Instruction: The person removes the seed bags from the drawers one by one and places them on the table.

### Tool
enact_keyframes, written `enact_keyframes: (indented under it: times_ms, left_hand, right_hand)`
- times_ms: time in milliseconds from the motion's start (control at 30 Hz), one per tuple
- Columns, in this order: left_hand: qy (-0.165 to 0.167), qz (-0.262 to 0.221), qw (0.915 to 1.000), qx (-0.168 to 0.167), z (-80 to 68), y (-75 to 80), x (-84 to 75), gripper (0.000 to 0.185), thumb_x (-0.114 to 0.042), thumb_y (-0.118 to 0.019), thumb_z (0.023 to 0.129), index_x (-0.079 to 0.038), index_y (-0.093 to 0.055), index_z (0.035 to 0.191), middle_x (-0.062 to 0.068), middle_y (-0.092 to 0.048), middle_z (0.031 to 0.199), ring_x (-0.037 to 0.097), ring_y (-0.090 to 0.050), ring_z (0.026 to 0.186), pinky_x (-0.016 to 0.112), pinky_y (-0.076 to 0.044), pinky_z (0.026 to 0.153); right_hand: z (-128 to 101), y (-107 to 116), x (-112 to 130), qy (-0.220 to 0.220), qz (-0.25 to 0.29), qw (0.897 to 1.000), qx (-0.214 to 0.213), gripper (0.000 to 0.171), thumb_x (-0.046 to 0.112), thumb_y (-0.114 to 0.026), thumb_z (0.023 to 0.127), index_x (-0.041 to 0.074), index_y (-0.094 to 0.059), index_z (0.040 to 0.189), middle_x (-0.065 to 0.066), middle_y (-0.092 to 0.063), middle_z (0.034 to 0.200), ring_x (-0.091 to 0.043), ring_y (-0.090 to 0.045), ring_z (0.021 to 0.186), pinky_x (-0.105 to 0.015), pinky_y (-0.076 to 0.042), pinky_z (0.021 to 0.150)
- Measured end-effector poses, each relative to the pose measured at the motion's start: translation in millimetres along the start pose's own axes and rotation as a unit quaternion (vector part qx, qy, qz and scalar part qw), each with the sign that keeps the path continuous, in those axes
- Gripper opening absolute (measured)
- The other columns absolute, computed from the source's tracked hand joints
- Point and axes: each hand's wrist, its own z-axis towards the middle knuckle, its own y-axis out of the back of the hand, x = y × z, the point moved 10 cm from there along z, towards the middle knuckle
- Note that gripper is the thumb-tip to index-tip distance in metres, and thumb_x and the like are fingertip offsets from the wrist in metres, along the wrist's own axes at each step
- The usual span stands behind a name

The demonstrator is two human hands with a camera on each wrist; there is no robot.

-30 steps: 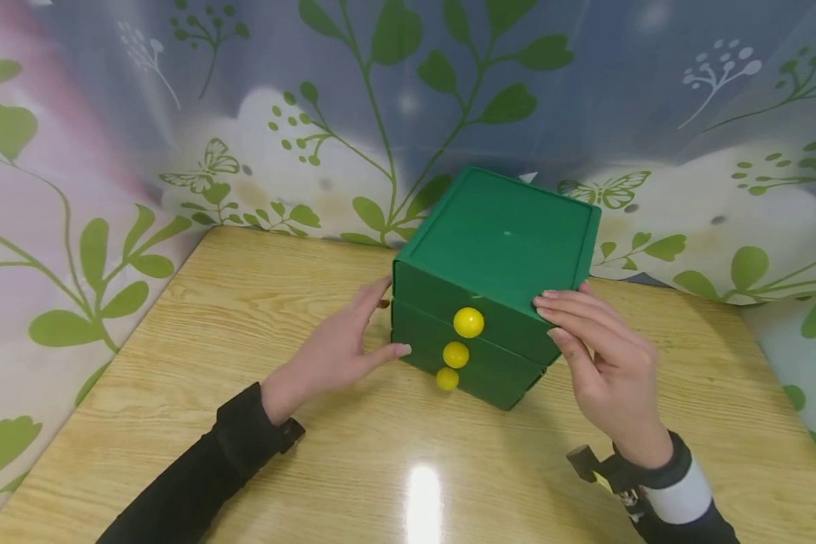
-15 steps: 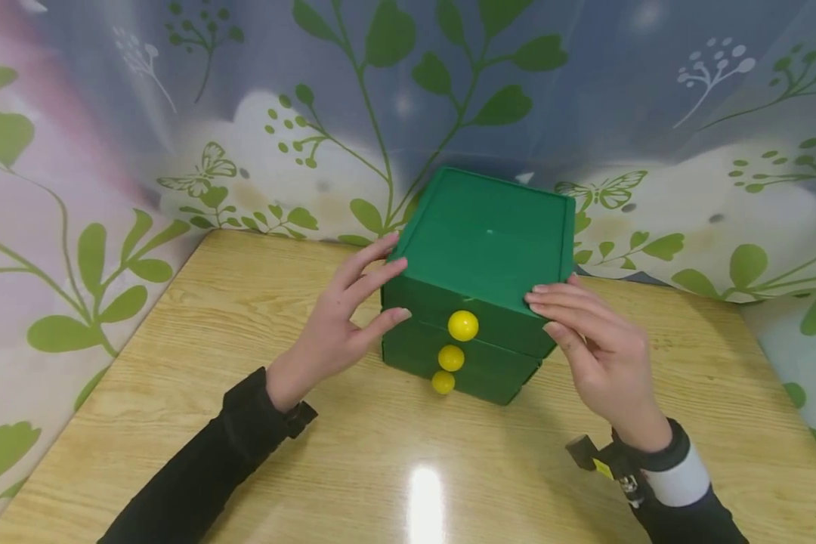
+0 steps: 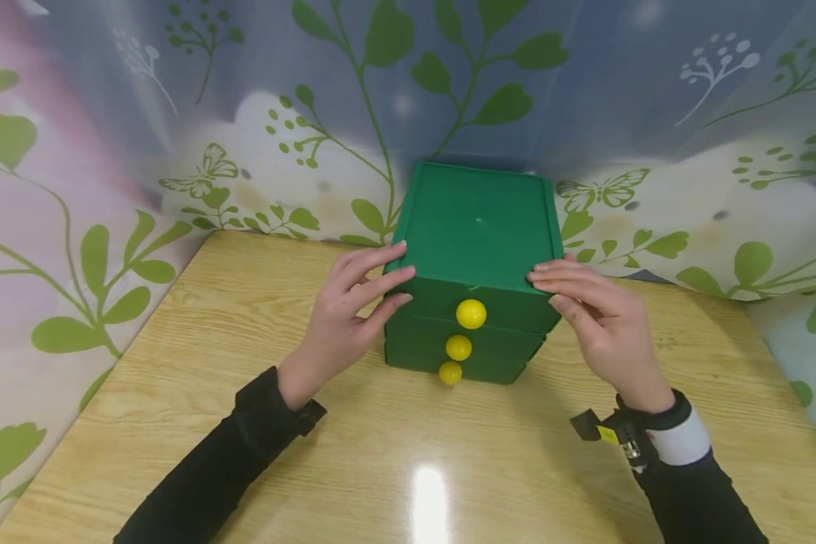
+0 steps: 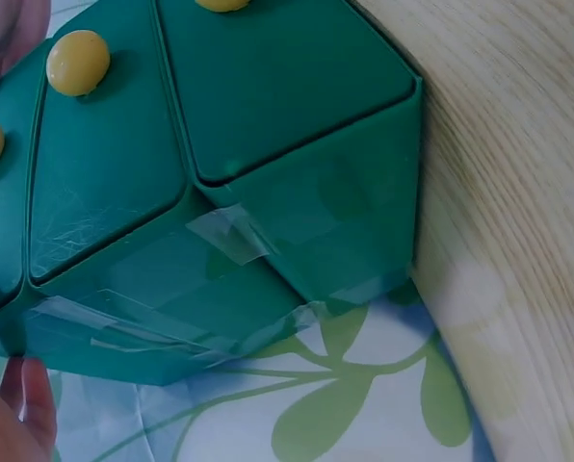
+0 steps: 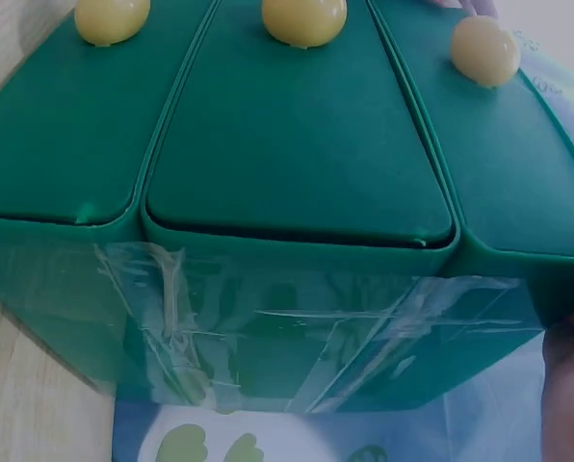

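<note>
A green box of three stacked drawers (image 3: 479,219), each with a round yellow knob, stands on the table with its front toward me. At its top left front corner is my left hand (image 3: 343,310), fingertips on the top edge and thumb at the front. My right hand (image 3: 601,317) lays nearly straight fingers on the top right front corner, its thumb beside the edge. The left wrist view shows the drawer fronts and taped side, with left fingertips (image 4: 37,404) low at the left. Clear tape (image 5: 412,313) crosses the drawers' side in the right wrist view.
The wood-grain table (image 3: 353,453) extends around the box, with a light glare at the front. Behind it hangs a curtain (image 3: 258,121) printed with leaves and butterflies, close to the box's back. Both wrists carry strapped black devices.
The box has turned and shifted left, so its front faces me more squarely. My left hand has moved up from the box's left side to its top corner; my right hand has followed its corner.
</note>
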Motion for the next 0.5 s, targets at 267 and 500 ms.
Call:
enact_keyframes:
  times_ms: [267, 500]
  left_hand:
    - [-0.004, 0.034, 0.9994, 0.006, 3.1, -1.9, 1.8, 0.039, -0.004, -0.079, 0.084, -0.008, -0.071, 0.122, 0.012, -0.059, 0.137, 0.033, -0.054, 0.121, 0.033, -0.047, 0.079]
    - [0.003, 0.044, 0.999, 0.007, 7.2, -3.3, 9.8, 0.038, -0.004, -0.079, 0.084, -0.007, -0.071, 0.121, 0.012, -0.058, 0.138, 0.031, -0.054, 0.121, 0.031, -0.046, 0.077]
  right_hand:
    - [7, 2, -12, -0.013, -0.008, 1.0, 0.002, 0.031, -0.026, -0.06, 0.083, -0.009, -0.073, 0.106, -0.016, -0.071, 0.113, -0.023, -0.061, 0.119, -0.046, -0.035, 0.111]
    - [14, 2, -21, -0.025, -0.016, 1.0, -0.001, 0.033, -0.026, -0.059, 0.084, -0.007, -0.074, 0.106, -0.018, -0.071, 0.113, -0.021, -0.061, 0.118, -0.043, -0.036, 0.11]
